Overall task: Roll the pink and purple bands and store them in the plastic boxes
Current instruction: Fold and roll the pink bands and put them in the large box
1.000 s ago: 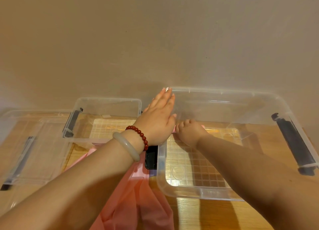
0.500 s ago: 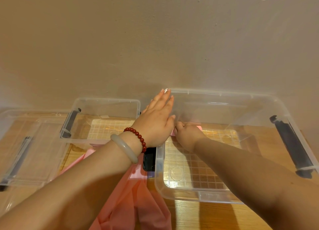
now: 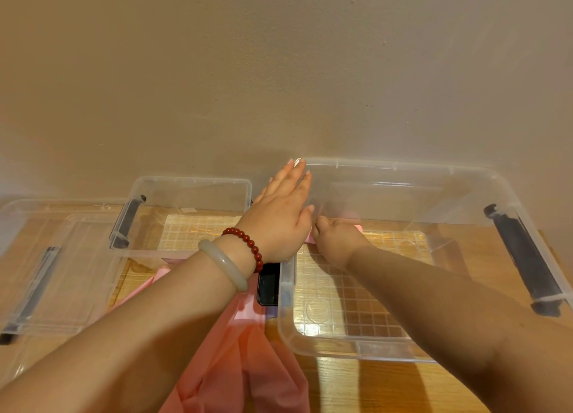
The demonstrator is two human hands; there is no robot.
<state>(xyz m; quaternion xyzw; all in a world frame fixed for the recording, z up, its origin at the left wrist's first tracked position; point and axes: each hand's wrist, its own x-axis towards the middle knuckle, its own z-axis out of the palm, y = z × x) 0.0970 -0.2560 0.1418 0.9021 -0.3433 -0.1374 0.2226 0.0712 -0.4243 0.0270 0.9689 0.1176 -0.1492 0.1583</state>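
Observation:
A large clear plastic box [image 3: 403, 355] stands on the wooden table at the right. My right hand [image 3: 336, 240] is inside it at the far left corner, fingers curled over a rolled pink band [image 3: 358, 227] that shows only as a small pink edge. My left hand [image 3: 283, 214] lies flat with straight fingers against the outside of the box's left wall. A second, smaller clear box [image 3: 192, 183] stands to the left. Loose pink band material [image 3: 242, 366] lies on the table under my left forearm. No purple band is clearly visible.
A clear lid [image 3: 46, 273] with a dark handle lies at the far left. Dark latches sit on the small box [image 3: 125, 223] and on the large box's right end [image 3: 524, 257]. A black phone [image 3: 269, 284] lies between the boxes. A beige wall rises directly behind.
My right hand has pushed slightly deeper into the box's far left corner. My left hand stays flat against the box wall.

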